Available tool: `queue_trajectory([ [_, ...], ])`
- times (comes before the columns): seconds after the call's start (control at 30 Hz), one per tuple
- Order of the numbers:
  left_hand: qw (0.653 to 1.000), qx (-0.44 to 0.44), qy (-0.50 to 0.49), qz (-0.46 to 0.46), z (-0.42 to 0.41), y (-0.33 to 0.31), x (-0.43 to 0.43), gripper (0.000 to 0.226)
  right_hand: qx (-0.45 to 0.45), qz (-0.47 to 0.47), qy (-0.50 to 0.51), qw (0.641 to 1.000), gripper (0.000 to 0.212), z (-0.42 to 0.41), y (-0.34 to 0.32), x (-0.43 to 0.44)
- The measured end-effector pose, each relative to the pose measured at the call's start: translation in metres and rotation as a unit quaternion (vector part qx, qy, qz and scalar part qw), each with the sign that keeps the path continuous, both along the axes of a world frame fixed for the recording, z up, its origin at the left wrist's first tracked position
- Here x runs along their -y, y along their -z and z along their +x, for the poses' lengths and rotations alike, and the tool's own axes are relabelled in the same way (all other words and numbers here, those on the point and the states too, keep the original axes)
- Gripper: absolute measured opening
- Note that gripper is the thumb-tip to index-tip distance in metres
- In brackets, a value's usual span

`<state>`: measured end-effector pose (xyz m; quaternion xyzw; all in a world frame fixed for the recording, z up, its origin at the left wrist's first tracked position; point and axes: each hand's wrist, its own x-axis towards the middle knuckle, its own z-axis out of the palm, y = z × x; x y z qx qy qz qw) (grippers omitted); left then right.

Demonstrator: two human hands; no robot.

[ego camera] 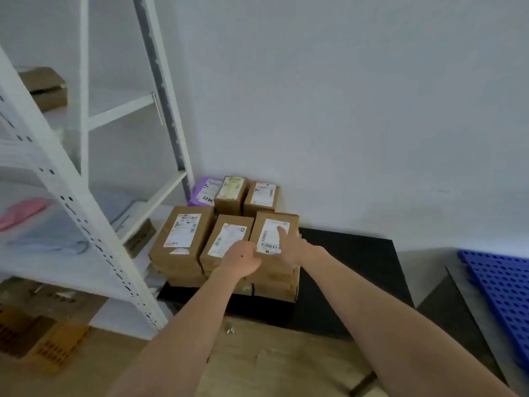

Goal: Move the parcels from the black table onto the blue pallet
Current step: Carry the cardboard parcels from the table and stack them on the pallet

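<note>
Several brown cardboard parcels with white labels are stacked on the black table [352,253] against the wall. The front right top parcel [274,224] is between my hands. My left hand [242,260] grips its near left corner with curled fingers. My right hand [289,245] lies on its top and right side, a finger stretched across the label. To the left stand the middle parcel [229,239] and a larger one [183,236]. Behind are two more brown parcels [260,196] and a purple one [203,190]. The blue pallet [503,296] lies on the floor at the far right.
A white metal shelf rack [94,213] stands close on the left, holding bags and a box. An orange crate [43,339] sits on the floor under it. A flat cardboard sheet [272,359] covers the floor in front of the table.
</note>
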<state>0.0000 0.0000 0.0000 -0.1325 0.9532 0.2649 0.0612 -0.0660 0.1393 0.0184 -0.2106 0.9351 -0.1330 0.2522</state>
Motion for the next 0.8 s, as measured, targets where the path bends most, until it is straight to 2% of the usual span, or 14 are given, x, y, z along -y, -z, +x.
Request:
queue_trajectory([
  [0.1, 1.000, 0.016, 0.016, 0.010, -0.017, 0.011, 0.012, 0.034, 0.017, -0.036, 0.080, 0.996, 0.094, -0.008, 0.013, 0.009],
  [0.27, 1.000, 0.007, 0.005, 0.028, -0.040, 0.025, 0.024, 0.030, 0.056, -0.108, 0.095, 0.988, 0.085, -0.021, 0.031, 0.010],
  [0.43, 0.999, 0.003, -0.032, 0.027, -0.053, 0.030, 0.022, 0.031, 0.156, -0.172, 0.236, 0.944, 0.094, -0.025, 0.039, 0.006],
  [0.53, 0.997, -0.004, -0.071, 0.018, -0.058, 0.033, 0.012, 0.024, 0.167, -0.180, 0.282, 0.927, 0.084, -0.028, 0.043, 0.010],
  [0.67, 0.991, -0.028, -0.127, 0.022, -0.060, 0.037, 0.001, 0.023, 0.185, -0.200, 0.334, 0.902, 0.041, -0.030, 0.053, 0.003],
  [0.73, 0.989, -0.035, -0.139, 0.043, -0.057, 0.039, 0.000, 0.022, 0.173, -0.217, 0.364, 0.889, 0.035, -0.027, 0.061, -0.004],
  [0.8, 0.987, -0.044, -0.137, 0.068, -0.055, 0.038, -0.002, 0.018, 0.170, -0.243, 0.384, 0.874, 0.037, -0.024, 0.065, -0.011],
])
